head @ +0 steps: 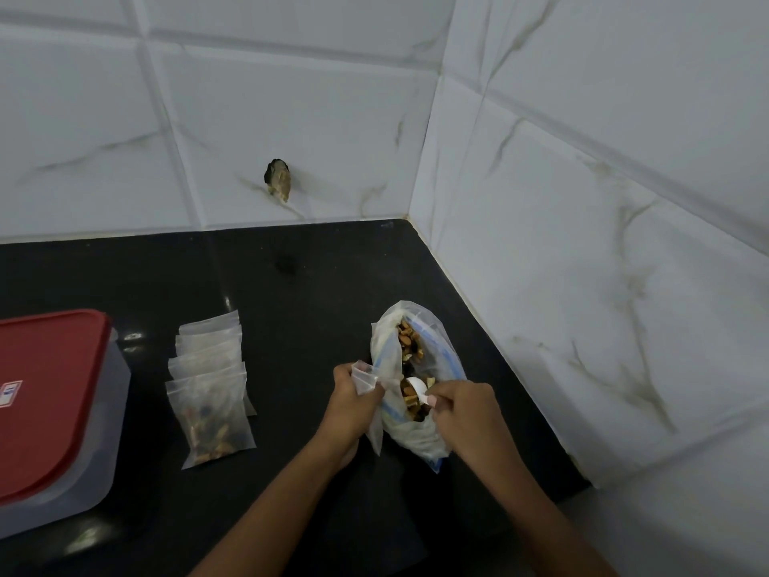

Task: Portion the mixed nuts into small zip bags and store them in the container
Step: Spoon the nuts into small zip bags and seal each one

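Observation:
A large clear zip bag of mixed nuts [410, 345] lies open on the black counter near the right wall. My left hand [351, 403] grips a small empty zip bag [366, 378] at the big bag's left edge. My right hand [466, 414] holds a white plastic spoon [417, 389] whose bowl is inside the big bag among the nuts. To the left lies a filled small bag of nuts [212, 422], overlapping a stack of empty small zip bags [208, 347]. The clear container with a red lid [50, 401] sits shut at the far left.
The black counter [299, 285] meets white tiled walls at the back and right, forming a corner. A dark hole or broken fitting [278, 179] shows in the back wall tile. The counter's right front edge ends near a white ledge [666, 526].

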Demonstrator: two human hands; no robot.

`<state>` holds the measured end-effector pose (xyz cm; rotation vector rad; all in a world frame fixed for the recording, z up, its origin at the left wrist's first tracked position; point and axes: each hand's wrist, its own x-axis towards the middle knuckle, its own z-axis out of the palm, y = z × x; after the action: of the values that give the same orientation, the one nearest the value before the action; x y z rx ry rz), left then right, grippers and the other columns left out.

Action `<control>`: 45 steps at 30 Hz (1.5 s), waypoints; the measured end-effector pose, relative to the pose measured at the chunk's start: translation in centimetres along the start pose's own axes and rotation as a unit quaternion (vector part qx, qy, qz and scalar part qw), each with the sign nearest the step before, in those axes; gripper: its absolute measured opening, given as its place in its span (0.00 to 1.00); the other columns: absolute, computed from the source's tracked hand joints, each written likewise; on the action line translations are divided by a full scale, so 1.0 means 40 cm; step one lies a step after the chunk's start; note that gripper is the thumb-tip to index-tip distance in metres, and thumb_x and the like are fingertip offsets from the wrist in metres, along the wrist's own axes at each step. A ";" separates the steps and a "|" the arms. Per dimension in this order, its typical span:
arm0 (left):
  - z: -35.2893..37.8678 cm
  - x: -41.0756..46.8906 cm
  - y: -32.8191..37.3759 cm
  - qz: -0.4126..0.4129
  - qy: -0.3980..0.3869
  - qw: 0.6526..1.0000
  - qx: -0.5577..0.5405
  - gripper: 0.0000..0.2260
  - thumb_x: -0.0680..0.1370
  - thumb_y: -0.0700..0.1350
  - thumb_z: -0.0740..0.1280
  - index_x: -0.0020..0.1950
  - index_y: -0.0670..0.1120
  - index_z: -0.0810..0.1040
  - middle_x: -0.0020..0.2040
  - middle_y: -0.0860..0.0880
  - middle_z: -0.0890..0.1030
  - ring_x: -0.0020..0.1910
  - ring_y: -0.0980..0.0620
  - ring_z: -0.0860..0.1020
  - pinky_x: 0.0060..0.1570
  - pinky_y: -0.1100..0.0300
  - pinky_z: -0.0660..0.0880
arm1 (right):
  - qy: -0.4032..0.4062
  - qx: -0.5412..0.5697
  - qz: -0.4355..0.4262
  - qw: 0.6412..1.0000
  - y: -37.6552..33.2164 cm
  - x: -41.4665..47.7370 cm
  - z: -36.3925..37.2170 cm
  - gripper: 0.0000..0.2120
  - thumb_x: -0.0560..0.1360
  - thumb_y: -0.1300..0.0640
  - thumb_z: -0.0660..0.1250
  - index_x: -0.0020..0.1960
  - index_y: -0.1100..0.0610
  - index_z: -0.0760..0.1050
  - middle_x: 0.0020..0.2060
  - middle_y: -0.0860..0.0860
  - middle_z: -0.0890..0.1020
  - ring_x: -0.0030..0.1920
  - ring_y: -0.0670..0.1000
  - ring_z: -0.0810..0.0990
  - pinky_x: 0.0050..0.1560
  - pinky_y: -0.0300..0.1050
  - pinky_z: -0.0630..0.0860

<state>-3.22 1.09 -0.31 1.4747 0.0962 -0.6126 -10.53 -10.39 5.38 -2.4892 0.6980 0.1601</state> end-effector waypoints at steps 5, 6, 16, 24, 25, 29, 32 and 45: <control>0.011 -0.003 -0.006 0.010 -0.027 0.998 -0.055 0.16 0.76 0.40 0.66 0.61 0.49 0.65 0.60 0.45 0.73 0.58 0.48 0.76 0.57 0.50 0.76 | 0.000 0.252 0.097 0.963 0.051 0.022 -0.028 0.09 0.75 0.65 0.62 0.48 0.59 0.81 0.39 0.54 0.81 0.38 0.46 0.77 0.36 0.34 0.68; 0.014 -0.005 -0.005 0.016 -0.035 0.997 -0.061 0.16 0.76 0.40 0.66 0.61 0.49 0.65 0.60 0.46 0.73 0.58 0.48 0.75 0.57 0.50 0.76 | -0.005 0.297 0.124 0.947 0.061 0.025 -0.032 0.09 0.75 0.66 0.62 0.47 0.59 0.81 0.35 0.54 0.81 0.34 0.45 0.75 0.34 0.34 0.67; 0.003 0.001 0.021 0.076 -0.033 0.994 0.072 0.19 0.73 0.45 0.70 0.59 0.50 0.66 0.49 0.60 0.69 0.46 0.63 0.71 0.41 0.67 0.70 | -0.081 0.525 0.215 0.820 0.109 0.053 -0.040 0.08 0.76 0.69 0.58 0.48 0.66 0.76 0.33 0.58 0.77 0.20 0.42 0.68 0.19 0.31 0.62; -0.008 0.001 0.058 0.160 -0.019 0.960 0.228 0.28 0.65 0.50 0.77 0.60 0.50 0.67 0.56 0.54 0.71 0.53 0.59 0.72 0.46 0.68 0.70 | -0.085 0.540 0.192 0.815 0.124 0.051 -0.067 0.09 0.77 0.68 0.57 0.50 0.66 0.76 0.32 0.57 0.77 0.23 0.44 0.68 0.20 0.32 0.64; -0.010 0.002 0.060 0.167 -0.024 0.956 0.242 0.30 0.64 0.51 0.77 0.61 0.49 0.67 0.57 0.54 0.71 0.54 0.58 0.71 0.48 0.66 0.70 | -0.083 0.543 0.187 0.815 0.125 0.051 -0.070 0.10 0.77 0.68 0.57 0.51 0.66 0.76 0.32 0.57 0.77 0.23 0.43 0.68 0.20 0.32 0.64; -0.015 0.006 0.069 0.203 -0.040 0.928 0.310 0.35 0.63 0.55 0.77 0.64 0.47 0.66 0.57 0.53 0.68 0.55 0.58 0.69 0.52 0.64 0.70 | -0.076 0.548 0.153 0.819 0.114 0.048 -0.093 0.10 0.77 0.68 0.58 0.53 0.67 0.76 0.29 0.56 0.77 0.23 0.43 0.68 0.20 0.33 0.65; -0.016 0.008 0.073 0.205 -0.064 0.919 0.330 0.37 0.64 0.55 0.77 0.66 0.47 0.65 0.57 0.54 0.66 0.57 0.57 0.68 0.56 0.61 0.71 | -0.078 0.552 0.123 0.821 0.094 0.039 -0.111 0.09 0.77 0.67 0.59 0.52 0.67 0.77 0.29 0.55 0.78 0.23 0.43 0.69 0.21 0.33 0.66; -0.025 0.004 0.063 0.257 -0.096 0.934 0.227 0.18 0.66 0.49 0.76 0.51 0.52 0.73 0.48 0.54 0.78 0.48 0.56 0.77 0.46 0.64 0.74 | 0.102 0.069 -0.270 0.955 -0.011 -0.001 -0.060 0.10 0.76 0.64 0.62 0.52 0.59 0.81 0.45 0.55 0.83 0.44 0.45 0.80 0.45 0.27 0.72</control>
<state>-1.67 1.91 1.78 1.7820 -0.6070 -0.3532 -10.40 -11.35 7.62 -2.4792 0.0778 -0.3411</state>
